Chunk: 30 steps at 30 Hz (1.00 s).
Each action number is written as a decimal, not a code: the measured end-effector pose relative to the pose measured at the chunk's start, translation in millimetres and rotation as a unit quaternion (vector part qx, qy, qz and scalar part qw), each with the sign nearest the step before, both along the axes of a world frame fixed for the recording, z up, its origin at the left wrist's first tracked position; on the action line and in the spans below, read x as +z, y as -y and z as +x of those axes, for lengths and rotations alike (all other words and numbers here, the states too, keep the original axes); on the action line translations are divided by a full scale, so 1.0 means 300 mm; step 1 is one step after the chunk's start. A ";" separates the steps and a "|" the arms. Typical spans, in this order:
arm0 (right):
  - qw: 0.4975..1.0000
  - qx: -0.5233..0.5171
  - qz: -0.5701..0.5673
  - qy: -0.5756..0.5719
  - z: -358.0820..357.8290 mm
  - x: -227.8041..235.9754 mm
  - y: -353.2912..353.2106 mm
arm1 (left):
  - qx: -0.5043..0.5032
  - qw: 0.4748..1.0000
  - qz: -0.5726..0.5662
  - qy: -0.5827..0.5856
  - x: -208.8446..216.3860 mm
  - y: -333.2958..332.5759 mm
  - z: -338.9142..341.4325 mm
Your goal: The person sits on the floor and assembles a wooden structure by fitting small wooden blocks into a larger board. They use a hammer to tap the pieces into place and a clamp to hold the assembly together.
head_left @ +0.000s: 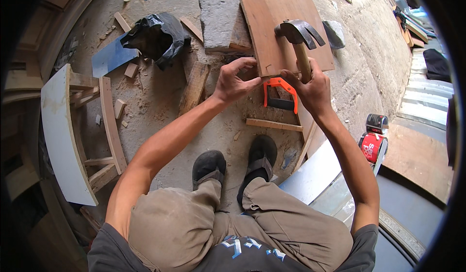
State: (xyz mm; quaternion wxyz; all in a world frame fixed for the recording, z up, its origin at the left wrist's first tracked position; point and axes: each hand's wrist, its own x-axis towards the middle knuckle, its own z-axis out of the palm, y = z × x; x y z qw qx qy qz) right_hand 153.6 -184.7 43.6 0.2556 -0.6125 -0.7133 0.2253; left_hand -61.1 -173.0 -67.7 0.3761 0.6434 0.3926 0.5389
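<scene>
My right hand [314, 85] is closed round the wooden handle of a claw hammer [303, 32], its dark head raised over a brown wooden board [279, 9]. The thumb of that hand reaches to the board's near edge. At the board's near left corner, my left hand [235, 81] curls its fingers and thumb round the edge; the fingertips are partly hidden. A small bent mark, perhaps a nail, shows on the board close to this corner. Just below the near edge lies a tool with an orange and black handle [280, 103], probably a handsaw, its blade out of sight.
Grey stone blocks [218, 22] sit beside the board. A black plastic bag [162, 36], a blue panel [114, 56] and wood offcuts lie to the left. A white-faced curved frame [63, 131] stands far left. Cans [373, 145] and metal sheeting [427, 94] are at right.
</scene>
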 end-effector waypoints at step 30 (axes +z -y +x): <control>1.000 0.007 0.029 -0.006 -0.006 -0.001 0.005 | -0.037 0.993 -0.092 0.066 -0.009 0.003 0.001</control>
